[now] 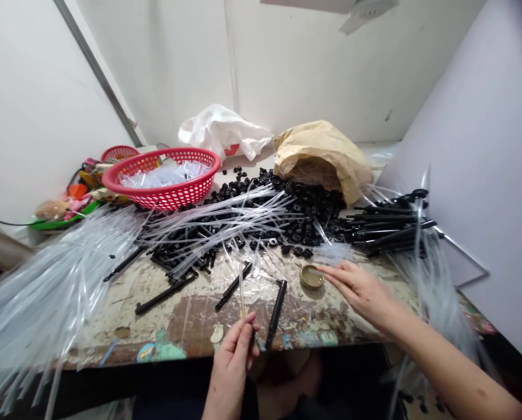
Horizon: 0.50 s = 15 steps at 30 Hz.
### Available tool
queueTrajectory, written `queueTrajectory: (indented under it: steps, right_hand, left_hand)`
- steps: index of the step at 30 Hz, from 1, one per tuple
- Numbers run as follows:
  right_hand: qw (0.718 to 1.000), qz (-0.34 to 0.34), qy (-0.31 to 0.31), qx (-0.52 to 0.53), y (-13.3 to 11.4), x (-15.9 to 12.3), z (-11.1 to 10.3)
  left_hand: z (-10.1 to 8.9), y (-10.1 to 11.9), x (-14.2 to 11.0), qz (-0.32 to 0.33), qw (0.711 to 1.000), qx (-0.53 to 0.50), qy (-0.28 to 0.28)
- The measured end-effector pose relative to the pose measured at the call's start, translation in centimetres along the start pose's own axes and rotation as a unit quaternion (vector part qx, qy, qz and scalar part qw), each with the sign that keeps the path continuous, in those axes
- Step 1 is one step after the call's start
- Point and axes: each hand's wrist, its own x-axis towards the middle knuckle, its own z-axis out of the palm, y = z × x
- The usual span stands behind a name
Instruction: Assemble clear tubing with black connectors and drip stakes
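My left hand (235, 350) is closed around a thin clear plastic tube (242, 291), which points away from me over the table's front edge. Something dark shows behind its fingers, too hidden to name. At the rim of a small round tin (312, 277), the fingertips of my right hand (361, 291) are pressed together. A small pale bit at those fingertips is too fine to identify. Between the hands lies a black plastic tube (276, 315) with a side nozzle. Another black tube (233, 286) rests to its left.
A heap of small black caps (309, 204) lies behind, with clear tubes (226, 219) across it. A red basket (169, 195) holds clear plastic pieces. A paper bag (322, 143) lies at the back. Black tubes (375, 227) are stacked right; long clear tubing (59, 280) hangs off left.
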Motion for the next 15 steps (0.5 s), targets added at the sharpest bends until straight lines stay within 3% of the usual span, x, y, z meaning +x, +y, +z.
queueTrajectory:
  steps: [6,10,15]
  right_hand:
    - [0.993,-0.031,-0.011,-0.114,0.8,0.6,0.9]
    - [0.987,-0.052,-0.019,-0.15,0.6,1.1,0.7]
    - [0.984,-0.035,-0.031,-0.174,0.5,1.2,0.4]
  left_hand:
    - [0.0,0.0,-0.7,-0.038,0.994,-0.091,-0.048]
    - [-0.3,-0.1,-0.5,-0.037,0.996,-0.047,-0.061]
    - [-0.3,-0.3,-0.2,0.003,0.999,0.002,-0.034]
